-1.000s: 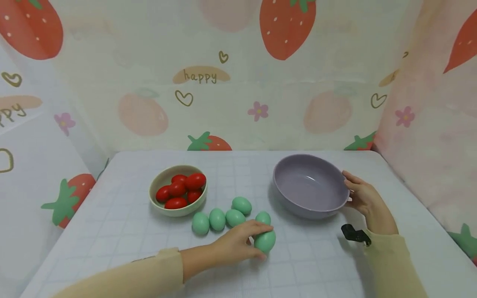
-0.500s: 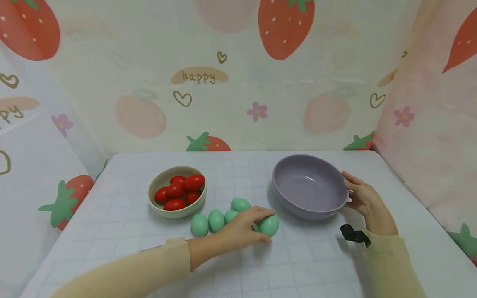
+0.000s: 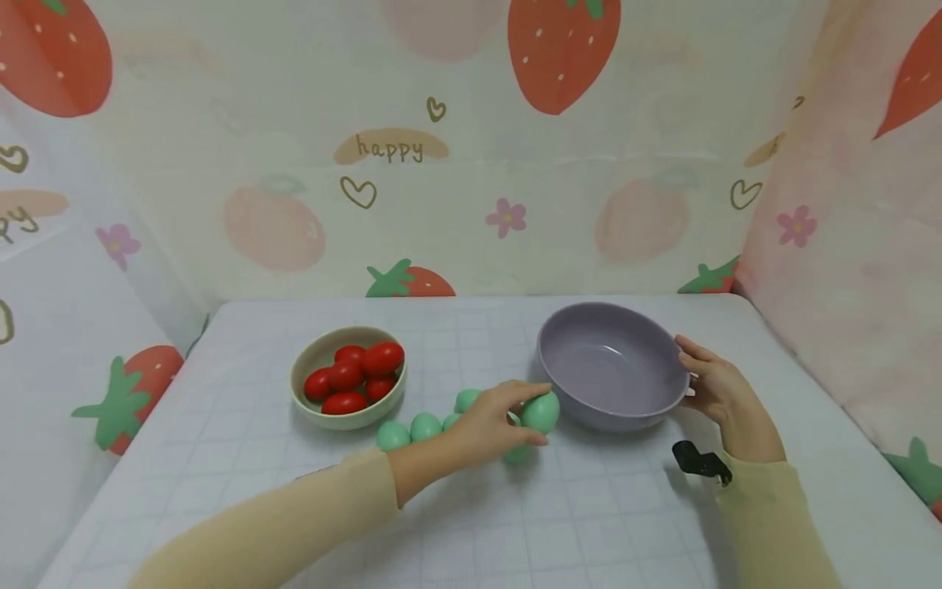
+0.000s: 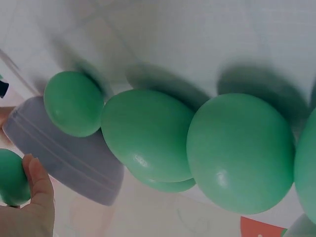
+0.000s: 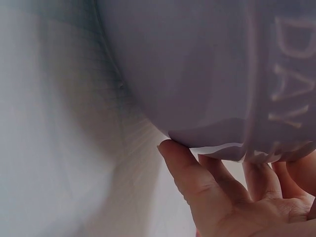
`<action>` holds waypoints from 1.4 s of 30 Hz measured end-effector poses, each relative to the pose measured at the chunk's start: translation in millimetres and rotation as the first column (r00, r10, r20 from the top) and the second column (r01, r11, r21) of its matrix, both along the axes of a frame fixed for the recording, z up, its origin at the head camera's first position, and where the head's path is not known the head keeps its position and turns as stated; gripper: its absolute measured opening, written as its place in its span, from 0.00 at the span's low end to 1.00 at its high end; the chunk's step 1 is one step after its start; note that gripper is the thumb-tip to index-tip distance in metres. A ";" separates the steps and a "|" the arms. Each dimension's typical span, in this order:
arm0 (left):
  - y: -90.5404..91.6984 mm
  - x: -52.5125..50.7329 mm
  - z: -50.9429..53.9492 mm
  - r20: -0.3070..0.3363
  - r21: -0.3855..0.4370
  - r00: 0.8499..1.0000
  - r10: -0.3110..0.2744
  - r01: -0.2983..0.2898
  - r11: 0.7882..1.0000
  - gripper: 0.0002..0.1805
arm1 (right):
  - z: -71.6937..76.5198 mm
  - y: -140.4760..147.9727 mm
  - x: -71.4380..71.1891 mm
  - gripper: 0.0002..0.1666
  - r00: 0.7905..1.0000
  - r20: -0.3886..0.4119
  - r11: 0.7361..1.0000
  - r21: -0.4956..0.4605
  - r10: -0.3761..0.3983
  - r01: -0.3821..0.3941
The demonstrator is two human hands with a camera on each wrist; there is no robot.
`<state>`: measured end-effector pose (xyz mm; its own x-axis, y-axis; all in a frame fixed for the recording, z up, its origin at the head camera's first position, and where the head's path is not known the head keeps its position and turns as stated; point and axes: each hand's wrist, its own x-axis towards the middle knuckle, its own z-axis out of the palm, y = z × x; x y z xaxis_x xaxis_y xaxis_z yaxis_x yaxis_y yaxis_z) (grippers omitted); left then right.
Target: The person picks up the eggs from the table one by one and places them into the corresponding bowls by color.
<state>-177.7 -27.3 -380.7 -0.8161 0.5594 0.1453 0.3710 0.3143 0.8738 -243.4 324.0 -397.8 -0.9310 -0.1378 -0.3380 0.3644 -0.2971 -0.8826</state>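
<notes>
My left hand pinches a green egg between thumb and fingers, just off the near left side of a purple bowl. In the left wrist view the held egg is at the lower left, in the fingertips. Another green egg lies below that hand, and several more green eggs sit to its left, partly hidden by the hand. My right hand holds the purple bowl at its right side. Seen from the right wrist, its fingers touch the outer wall, which bears raised letters.
A cream bowl with several red eggs stands on the left of the white gridded table. Strawberry-printed cloth hangs behind and at both sides. A black piece sticks out at the right wrist.
Holding the green egg, my left hand has moved up and slightly right toward the purple bowl. The right hand and the purple bowl have stayed about where they were.
</notes>
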 end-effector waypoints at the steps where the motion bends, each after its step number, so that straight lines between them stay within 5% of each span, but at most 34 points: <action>1: 1.1 -2.4 0.0 -0.011 0.002 1.000 0.003 -0.003 1.000 0.34 | 0.5 0.2 -0.1 0.19 1.000 0.001 1.000 -0.006 -0.003 0.003; 15: 15.5 -18.4 4.1 0.075 0.011 0.993 0.087 -0.088 0.996 0.37 | 0.4 0.1 -0.8 0.20 1.000 0.022 1.000 -0.015 -0.012 0.012; 23: 30.6 -27.4 9.8 0.162 0.049 0.975 0.151 -0.161 0.986 0.36 | 1.0 -0.1 -0.9 0.19 1.000 0.020 1.000 -0.015 -0.013 0.014; 31: 46.3 -39.9 10.9 0.209 0.108 0.965 0.160 -0.185 0.977 0.30 | 1.1 0.0 0.4 0.19 0.999 0.040 0.999 -0.013 -0.029 0.029; 42: 71.3 -64.0 7.6 0.217 0.087 0.960 0.175 -0.197 0.977 0.31 | 2.0 -2.2 2.8 0.21 0.999 0.031 0.999 -0.041 -0.027 0.029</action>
